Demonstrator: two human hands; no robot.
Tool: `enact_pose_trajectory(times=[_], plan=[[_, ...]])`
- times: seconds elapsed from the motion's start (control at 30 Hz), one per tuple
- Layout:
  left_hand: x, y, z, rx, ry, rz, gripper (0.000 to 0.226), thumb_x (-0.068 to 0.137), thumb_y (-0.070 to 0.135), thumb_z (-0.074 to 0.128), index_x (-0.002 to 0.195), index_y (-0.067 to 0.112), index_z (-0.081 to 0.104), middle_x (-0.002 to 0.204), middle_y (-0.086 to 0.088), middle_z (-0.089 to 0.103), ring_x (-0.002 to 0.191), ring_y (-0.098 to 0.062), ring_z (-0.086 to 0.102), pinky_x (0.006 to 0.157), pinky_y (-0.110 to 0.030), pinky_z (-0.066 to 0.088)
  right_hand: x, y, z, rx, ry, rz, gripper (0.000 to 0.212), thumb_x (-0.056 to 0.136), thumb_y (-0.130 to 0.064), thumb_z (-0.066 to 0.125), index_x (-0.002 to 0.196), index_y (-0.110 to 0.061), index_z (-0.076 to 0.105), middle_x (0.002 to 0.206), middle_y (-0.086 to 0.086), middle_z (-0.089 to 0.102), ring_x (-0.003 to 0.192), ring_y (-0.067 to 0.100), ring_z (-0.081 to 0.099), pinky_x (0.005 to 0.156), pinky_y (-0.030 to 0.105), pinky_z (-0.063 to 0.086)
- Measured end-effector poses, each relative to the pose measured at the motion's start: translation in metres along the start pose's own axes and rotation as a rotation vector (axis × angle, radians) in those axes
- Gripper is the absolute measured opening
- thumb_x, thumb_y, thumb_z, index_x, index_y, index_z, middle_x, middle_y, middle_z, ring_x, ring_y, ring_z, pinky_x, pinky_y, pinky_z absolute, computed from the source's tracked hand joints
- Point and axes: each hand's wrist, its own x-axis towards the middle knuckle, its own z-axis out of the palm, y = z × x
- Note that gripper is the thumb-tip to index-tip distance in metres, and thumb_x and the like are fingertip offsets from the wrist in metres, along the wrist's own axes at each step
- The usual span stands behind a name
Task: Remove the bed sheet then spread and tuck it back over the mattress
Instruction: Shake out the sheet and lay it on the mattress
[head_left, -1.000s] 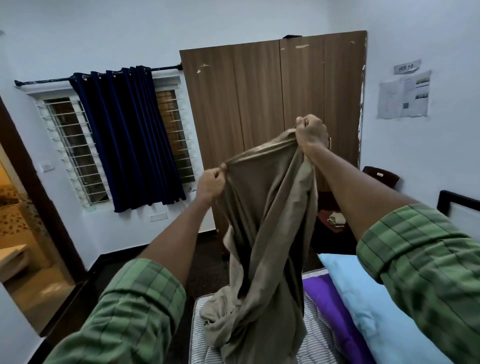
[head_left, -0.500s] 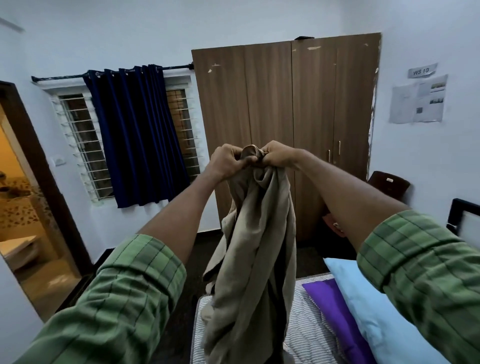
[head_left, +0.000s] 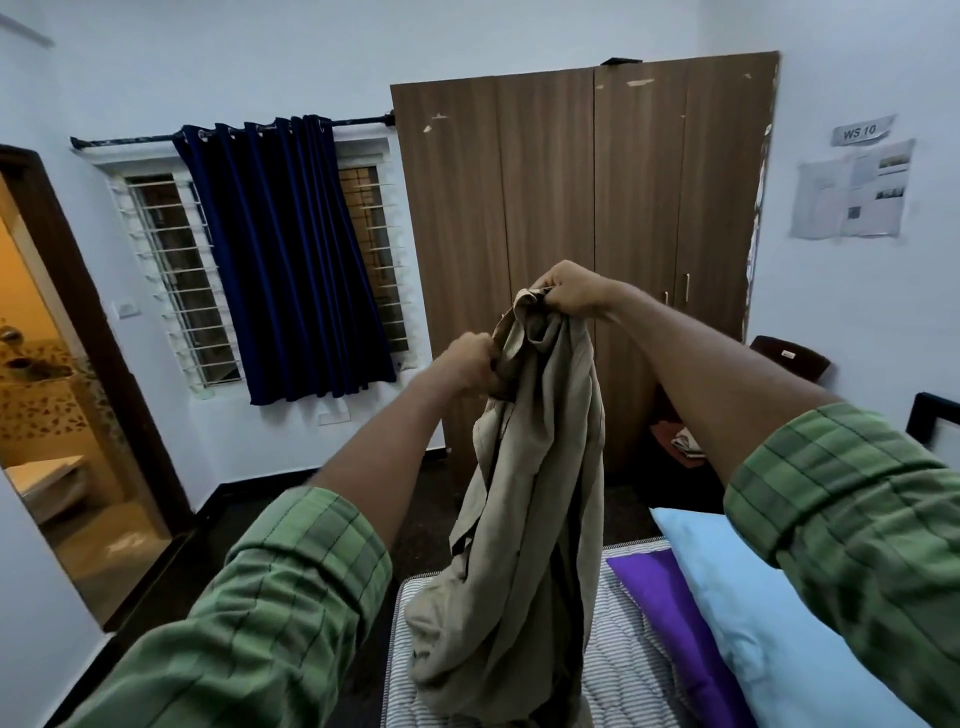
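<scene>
A beige bed sheet (head_left: 524, 519) hangs bunched in the air above the striped bare mattress (head_left: 618, 675), its lower end piled on the mattress. My right hand (head_left: 569, 288) grips the top of the sheet at head height. My left hand (head_left: 467, 361) pinches an edge of the sheet a little lower and to the left. Both arms are stretched forward in green checked sleeves.
A light blue pillow (head_left: 769, 623) and a purple pillow (head_left: 670, 618) lie on the mattress at the right. A brown wardrobe (head_left: 582, 208) stands straight ahead, a dark chair (head_left: 789, 358) beside it. A navy curtain (head_left: 291, 260) covers the window; an open doorway (head_left: 47, 405) is at the left.
My hands came together at the sheet's top, then my left hand slid down and left along the edge while my right hand stayed up. The sheet hangs narrower than before.
</scene>
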Motion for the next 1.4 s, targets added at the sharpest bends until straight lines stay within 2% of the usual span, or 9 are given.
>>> enact_pose_trajectory(times=[0.23, 0.43, 0.5, 0.63, 0.93, 1.07, 1.23, 1.33, 1.4], plan=[[-0.011, -0.002, 0.011, 0.104, 0.182, -0.085, 0.007, 0.086, 0.019, 0.063, 0.086, 0.013, 0.067, 0.088, -0.009, 0.065, 0.078, -0.031, 0.066, 0.063, -0.035, 0.049, -0.004, 0.013, -0.011, -0.175, -0.112, 0.008, 0.023, 0.098, -0.006, 0.058, 0.094, -0.015, 0.079, 0.101, 0.007, 0.075, 0.097, 0.017, 0.069, 0.091, 0.036, 0.057], [-0.005, -0.030, -0.015, -0.148, 0.788, -0.556, 0.033, 0.086, 0.025, 0.051, 0.101, 0.006, 0.075, 0.102, -0.019, 0.069, 0.103, -0.036, 0.060, 0.095, -0.043, 0.043, -0.019, 0.047, -0.024, -0.608, 0.019, 0.098, 0.009, 0.097, -0.031, 0.066, 0.101, -0.031, 0.074, 0.098, -0.004, 0.071, 0.083, 0.012, 0.063, 0.071, 0.029, 0.049], [-0.004, -0.032, -0.011, -0.240, 0.660, -0.431, 0.032, 0.092, 0.029, 0.052, 0.097, 0.007, 0.074, 0.100, -0.018, 0.072, 0.097, -0.037, 0.065, 0.086, -0.041, 0.048, -0.021, 0.052, -0.032, -0.580, 0.193, 0.091, 0.019, 0.100, -0.041, 0.062, 0.085, -0.033, 0.071, 0.087, -0.004, 0.071, 0.072, 0.011, 0.062, 0.061, 0.028, 0.044], [-0.004, -0.026, -0.015, 0.043, -0.026, -0.079, 0.033, 0.095, 0.037, 0.054, 0.079, 0.012, 0.068, 0.085, -0.008, 0.066, 0.086, -0.030, 0.065, 0.068, -0.035, 0.046, -0.015, 0.052, -0.036, -0.554, 0.486, 0.118, 0.042, 0.098, -0.048, 0.063, 0.070, -0.017, 0.068, 0.067, -0.001, 0.064, 0.056, 0.014, 0.056, 0.056, 0.028, 0.038], [-0.021, -0.073, -0.009, 0.531, -0.067, 0.004, 0.016, 0.097, 0.031, 0.061, 0.097, 0.017, 0.071, 0.087, -0.002, 0.060, 0.084, -0.029, 0.067, 0.066, -0.037, 0.052, -0.010, 0.079, -0.052, -0.526, 0.718, 0.240, 0.044, 0.096, -0.051, 0.064, 0.077, -0.012, 0.068, 0.078, 0.007, 0.067, 0.073, 0.027, 0.063, 0.064, 0.033, 0.043], [-0.016, -0.074, -0.001, 0.212, 0.014, -0.090, 0.041, 0.101, 0.041, 0.052, 0.067, 0.021, 0.060, 0.079, -0.006, 0.069, 0.073, -0.028, 0.064, 0.070, -0.040, 0.053, -0.015, 0.072, -0.042, -0.479, 0.429, 0.210, 0.053, 0.087, -0.072, 0.062, 0.089, -0.021, 0.073, 0.086, 0.003, 0.071, 0.077, 0.021, 0.063, 0.071, 0.033, 0.050], [0.001, -0.032, -0.004, -0.576, 0.156, -0.143, 0.052, 0.102, 0.032, 0.054, 0.056, 0.006, 0.056, 0.062, -0.012, 0.057, 0.060, -0.021, 0.052, 0.070, -0.041, 0.044, -0.010, 0.033, 0.015, -0.285, -0.183, -0.010, 0.103, 0.068, -0.081, 0.072, 0.153, -0.030, 0.045, 0.158, -0.004, 0.043, 0.140, 0.020, 0.044, 0.117, 0.045, 0.036], [0.013, -0.006, -0.004, -0.881, 0.095, -0.130, 0.049, 0.104, 0.032, 0.050, 0.090, -0.009, 0.073, 0.087, -0.021, 0.073, 0.075, -0.018, 0.065, 0.083, -0.034, 0.052, 0.001, 0.018, 0.045, -0.117, -0.278, -0.088, 0.053, 0.079, -0.051, 0.084, 0.125, -0.028, 0.069, 0.130, -0.005, 0.065, 0.120, 0.013, 0.058, 0.103, 0.032, 0.046], [0.021, -0.003, -0.004, -0.939, 0.121, -0.146, 0.061, 0.104, 0.044, 0.050, 0.088, -0.011, 0.071, 0.081, -0.016, 0.071, 0.070, -0.015, 0.062, 0.077, -0.031, 0.050, 0.005, 0.021, 0.048, 0.028, -0.251, -0.121, 0.012, 0.087, -0.032, 0.082, 0.092, -0.024, 0.075, 0.097, -0.004, 0.071, 0.095, 0.009, 0.066, 0.087, 0.027, 0.050]])
